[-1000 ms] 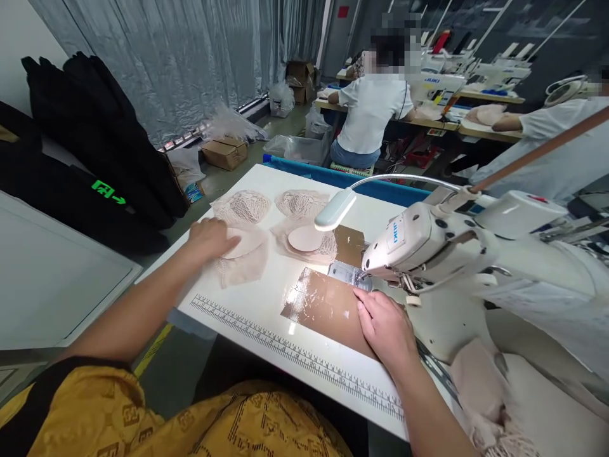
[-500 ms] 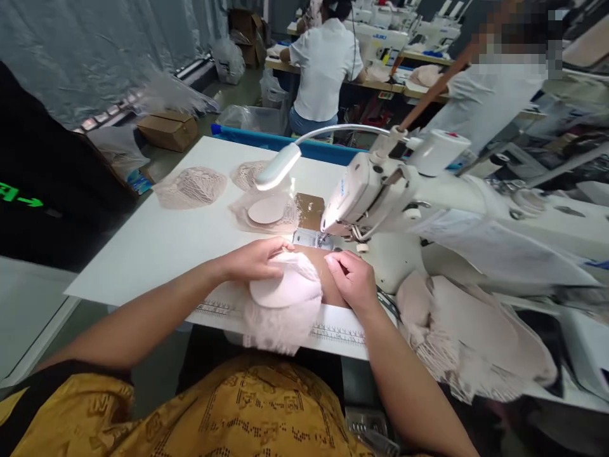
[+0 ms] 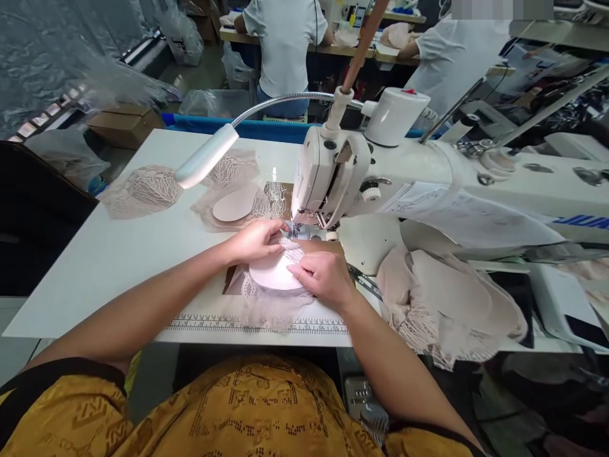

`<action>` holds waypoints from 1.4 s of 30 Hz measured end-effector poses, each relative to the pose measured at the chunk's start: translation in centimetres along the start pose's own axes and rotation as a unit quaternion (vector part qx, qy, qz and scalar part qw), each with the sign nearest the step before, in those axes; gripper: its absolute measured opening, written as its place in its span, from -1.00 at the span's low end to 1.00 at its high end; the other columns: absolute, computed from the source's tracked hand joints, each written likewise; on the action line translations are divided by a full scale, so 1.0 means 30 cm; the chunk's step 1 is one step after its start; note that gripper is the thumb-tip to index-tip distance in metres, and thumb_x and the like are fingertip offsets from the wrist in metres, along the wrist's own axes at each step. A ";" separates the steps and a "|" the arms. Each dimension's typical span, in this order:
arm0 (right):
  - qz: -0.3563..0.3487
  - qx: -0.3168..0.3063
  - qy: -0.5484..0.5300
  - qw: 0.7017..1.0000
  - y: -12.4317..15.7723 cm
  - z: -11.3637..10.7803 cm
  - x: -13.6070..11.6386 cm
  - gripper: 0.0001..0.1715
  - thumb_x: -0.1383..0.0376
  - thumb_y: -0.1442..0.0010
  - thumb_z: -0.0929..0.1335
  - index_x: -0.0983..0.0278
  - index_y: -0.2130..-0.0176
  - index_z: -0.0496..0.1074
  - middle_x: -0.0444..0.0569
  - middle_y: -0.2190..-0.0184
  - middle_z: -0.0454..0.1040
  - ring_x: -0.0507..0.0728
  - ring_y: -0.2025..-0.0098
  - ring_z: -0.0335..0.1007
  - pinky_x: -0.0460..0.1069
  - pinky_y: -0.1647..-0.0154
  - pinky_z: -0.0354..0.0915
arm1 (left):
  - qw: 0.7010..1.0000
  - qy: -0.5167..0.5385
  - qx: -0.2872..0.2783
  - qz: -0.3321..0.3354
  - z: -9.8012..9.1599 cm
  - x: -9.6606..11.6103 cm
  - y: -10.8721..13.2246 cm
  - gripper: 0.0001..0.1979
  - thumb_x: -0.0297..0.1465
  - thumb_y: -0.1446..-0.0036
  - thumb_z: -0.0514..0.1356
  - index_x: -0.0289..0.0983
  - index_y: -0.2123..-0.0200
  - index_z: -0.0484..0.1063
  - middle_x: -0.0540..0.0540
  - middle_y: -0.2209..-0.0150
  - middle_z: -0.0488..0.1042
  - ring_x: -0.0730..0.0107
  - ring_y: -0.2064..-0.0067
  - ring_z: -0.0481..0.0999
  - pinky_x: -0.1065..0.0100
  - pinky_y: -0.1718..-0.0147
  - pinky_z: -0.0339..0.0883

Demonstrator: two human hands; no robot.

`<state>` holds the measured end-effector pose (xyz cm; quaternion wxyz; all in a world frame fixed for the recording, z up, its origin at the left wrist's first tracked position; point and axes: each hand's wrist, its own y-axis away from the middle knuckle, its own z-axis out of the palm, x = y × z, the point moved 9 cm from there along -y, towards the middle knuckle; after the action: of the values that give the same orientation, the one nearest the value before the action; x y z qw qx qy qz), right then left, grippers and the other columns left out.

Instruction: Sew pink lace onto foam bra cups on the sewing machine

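A pale pink cup piece with lace edging (image 3: 273, 270) lies on the sewing table just in front of the sewing machine's needle area (image 3: 299, 225). My left hand (image 3: 257, 242) pinches its upper left edge, close to the presser foot. On its right side rests my right hand (image 3: 323, 276), closed, with thumb and forefinger pressed on the piece. Sheer lace hangs from the piece toward the printed ruler. Further left on the table lie a lace piece (image 3: 147, 188) and another with a smooth oval cup (image 3: 233, 203).
A lamp (image 3: 207, 155) on a bent neck hangs over the table's left half. Piled beige cups and lace (image 3: 447, 298) lie at the right, beside scissors (image 3: 365, 279). Two people in white shirts are beyond the table.
My right hand has moved from beside the piece onto its right side. The piece has shifted up toward the needle, and its lace has swung less far over the table edge. The view has turned.
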<state>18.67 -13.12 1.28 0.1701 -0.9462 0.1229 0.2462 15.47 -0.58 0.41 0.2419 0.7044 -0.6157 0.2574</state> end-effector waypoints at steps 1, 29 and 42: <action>0.003 0.023 0.000 1.000 0.000 -0.013 0.003 -0.54 0.18 -0.25 0.30 0.30 0.62 0.32 -0.16 0.64 0.24 -0.02 0.53 0.09 -0.08 0.45 -0.03 | 1.000 0.017 -0.018 0.005 0.013 0.008 0.000 -0.59 -0.36 -0.04 0.19 -0.32 0.01 0.37 -0.02 0.36 0.44 0.34 0.33 0.42 0.38 0.36 0.24; 0.050 -0.009 0.203 0.978 -0.018 0.034 0.033 -0.67 0.25 -0.31 0.27 0.21 -0.01 0.48 0.00 0.27 0.48 0.15 0.24 0.31 0.03 0.23 0.12 | 0.949 -0.252 0.023 0.187 0.088 0.146 0.092 -0.66 -0.40 -0.30 0.00 -0.50 -0.01 0.39 -0.41 -0.10 0.38 0.00 -0.11 0.41 0.07 -0.08 0.36; 0.092 -0.021 0.214 0.972 -0.035 0.041 0.051 -0.60 0.21 -0.33 0.23 0.21 -0.07 0.46 0.02 0.24 0.48 0.15 0.22 0.34 0.02 0.28 0.13 | 0.935 -0.273 -0.066 0.218 0.066 0.060 0.024 -0.46 -0.30 -0.26 0.01 -0.51 -0.22 0.26 -0.37 -0.24 0.24 0.00 -0.23 0.28 0.10 -0.18 0.24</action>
<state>19.79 -11.91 -0.23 0.0970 -0.9649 0.2376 0.0550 15.09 -3.31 0.14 0.0489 0.5785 -0.8120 0.0604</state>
